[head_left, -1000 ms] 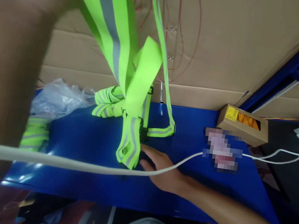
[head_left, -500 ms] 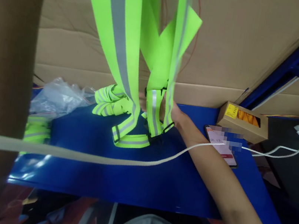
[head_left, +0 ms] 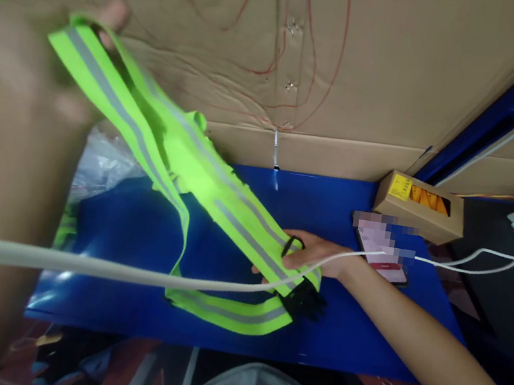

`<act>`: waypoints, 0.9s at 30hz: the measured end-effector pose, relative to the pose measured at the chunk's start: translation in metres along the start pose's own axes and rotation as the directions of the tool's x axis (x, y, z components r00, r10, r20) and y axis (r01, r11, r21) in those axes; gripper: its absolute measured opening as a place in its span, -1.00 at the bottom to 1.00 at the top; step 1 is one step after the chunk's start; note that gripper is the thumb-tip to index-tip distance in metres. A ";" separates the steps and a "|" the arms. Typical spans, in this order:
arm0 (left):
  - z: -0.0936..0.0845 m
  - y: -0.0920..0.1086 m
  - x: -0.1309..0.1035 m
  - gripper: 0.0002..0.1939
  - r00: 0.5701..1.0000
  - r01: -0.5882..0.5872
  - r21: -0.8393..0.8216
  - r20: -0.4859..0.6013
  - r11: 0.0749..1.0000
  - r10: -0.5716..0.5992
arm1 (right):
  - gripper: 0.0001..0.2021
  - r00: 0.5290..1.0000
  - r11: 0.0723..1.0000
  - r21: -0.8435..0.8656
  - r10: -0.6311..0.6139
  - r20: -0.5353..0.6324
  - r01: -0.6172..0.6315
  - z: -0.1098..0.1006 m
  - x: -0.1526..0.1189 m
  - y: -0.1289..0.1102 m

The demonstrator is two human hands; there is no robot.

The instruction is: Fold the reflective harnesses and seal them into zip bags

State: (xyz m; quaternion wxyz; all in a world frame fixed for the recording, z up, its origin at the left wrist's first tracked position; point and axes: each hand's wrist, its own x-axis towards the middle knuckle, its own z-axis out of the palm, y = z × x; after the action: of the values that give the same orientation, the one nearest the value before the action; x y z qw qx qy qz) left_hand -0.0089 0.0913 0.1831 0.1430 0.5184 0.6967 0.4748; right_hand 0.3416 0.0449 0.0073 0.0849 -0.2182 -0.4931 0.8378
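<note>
Gripping one green harness (head_left: 187, 169) with right hand (head_left: 318, 250), fingers of left hand (head_left: 40, 60) too blurred to tell, one phone (head_left: 377, 244) at right

No wording legible near the fingers.
Up and to the right of the right-hand fingers (head_left: 300, 258), a yellow label (head_left: 400, 186) is stuck on a cardboard box (head_left: 433, 226); its dark print is too small to read. Nearer the fingers, also to their right, the lit screen of a phone (head_left: 372, 237) is partly pixelated, and its remaining marks and red bar yield no readable word or number.
</note>
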 end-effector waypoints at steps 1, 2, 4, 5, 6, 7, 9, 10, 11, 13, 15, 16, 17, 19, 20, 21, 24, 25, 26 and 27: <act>0.000 -0.011 -0.002 -0.48 0.998 0.041 -0.038 0.042 0.998 -0.039 | -0.37 0.994 0.997 -0.078 -0.007 -0.107 -0.001 -0.001 -0.005 0.003; 0.002 -0.024 -0.006 -0.47 0.992 0.091 -0.073 0.093 0.993 -0.084 | -0.47 0.980 0.991 -0.133 -0.023 -0.197 -0.003 -0.002 -0.008 0.007; 0.009 -0.053 -0.016 -0.47 0.969 0.189 -0.098 0.178 0.977 -0.170 | -0.58 0.953 0.984 -0.179 -0.062 -0.298 0.008 -0.004 -0.009 0.012; 0.014 -0.067 -0.022 -0.47 0.957 0.223 -0.105 0.215 0.969 -0.197 | -0.59 0.942 0.983 -0.185 -0.084 -0.325 0.024 -0.004 -0.008 0.014; 0.019 -0.080 -0.029 -0.46 0.945 0.249 -0.108 0.244 0.962 -0.217 | -0.58 0.928 0.980 -0.195 -0.111 -0.355 0.043 -0.005 -0.006 0.016; 0.023 -0.092 -0.035 -0.46 0.934 0.269 -0.112 0.272 0.957 -0.231 | -0.56 0.912 0.976 -0.206 -0.140 -0.385 0.062 -0.005 -0.004 0.018; 0.028 -0.107 -0.049 -0.43 0.903 0.309 -0.113 0.346 0.944 -0.254 | -0.52 0.881 0.968 -0.233 -0.190 -0.434 0.093 -0.005 0.000 0.020; 0.027 -0.111 -0.057 -0.40 0.881 0.333 -0.114 0.392 0.936 -0.266 | -0.51 0.868 0.963 -0.250 -0.206 -0.451 0.099 -0.006 0.001 0.021; 0.026 -0.112 -0.066 -0.37 0.863 0.345 -0.093 0.422 0.934 -0.277 | -0.51 0.858 0.958 -0.270 -0.219 -0.464 0.098 -0.006 0.002 0.020; 0.021 -0.108 -0.087 -0.35 0.872 0.320 0.011 0.388 0.947 -0.299 | -0.54 0.843 0.947 -0.311 -0.234 -0.485 0.083 -0.006 0.000 0.018; 0.021 -0.095 -0.116 -0.46 0.950 0.206 0.208 0.190 0.956 -0.247 | -0.62 0.813 0.902 -0.430 -0.278 -0.512 0.038 -0.005 -0.002 0.014; 0.025 -0.085 -0.134 -0.53 0.972 0.159 0.255 0.130 0.954 -0.197 | -0.68 0.794 0.843 -0.538 -0.321 -0.516 -0.008 -0.004 -0.004 0.011; 0.033 -0.075 -0.154 -0.60 0.992 0.079 0.305 0.067 0.949 -0.104 | -0.73 0.778 0.751 -0.657 -0.373 -0.505 -0.067 -0.004 -0.005 0.010; 0.059 -0.056 -0.193 -0.73 0.894 -0.418 0.306 0.304 0.855 0.329 | -0.75 0.758 0.511 -0.842 -0.476 -0.446 -0.174 -0.004 -0.007 0.010; 0.075 -0.048 -0.209 -0.64 0.746 -0.606 0.195 0.477 0.771 0.465 | -0.74 0.742 0.411 -0.888 -0.525 -0.417 -0.208 -0.005 -0.008 0.011; 0.090 -0.041 -0.222 -0.43 0.633 -0.688 0.138 0.593 0.712 0.497 | -0.69 0.713 0.350 -0.908 -0.575 -0.402 -0.230 -0.005 -0.010 0.013; 0.124 -0.038 -0.235 -0.37 0.470 -0.768 0.084 0.748 0.635 0.469 | -0.46 0.595 0.225 -0.933 -0.722 -0.353 -0.280 -0.006 -0.021 0.016; 0.129 -0.041 -0.231 -0.48 0.436 -0.771 0.067 0.781 0.633 0.447 | -0.49 0.586 0.185 -0.942 -0.745 -0.319 -0.278 -0.005 -0.027 0.015; 0.131 -0.045 -0.225 -0.58 0.404 -0.766 0.041 0.807 0.642 0.431 | -0.59 0.605 0.146 -0.955 -0.746 -0.278 -0.259 -0.004 -0.032 0.013; 0.130 -0.050 -0.218 -0.65 0.371 -0.753 0.004 0.828 0.658 0.420 | -0.70 0.655 0.110 -0.970 -0.720 -0.229 -0.219 -0.002 -0.038 0.011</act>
State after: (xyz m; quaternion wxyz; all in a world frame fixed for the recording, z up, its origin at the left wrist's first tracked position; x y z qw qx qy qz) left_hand 0.1439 -0.0297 0.0126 0.1375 0.9013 0.4035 0.0770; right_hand 0.3772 0.0274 0.0076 0.2590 -0.4083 -0.8654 0.1313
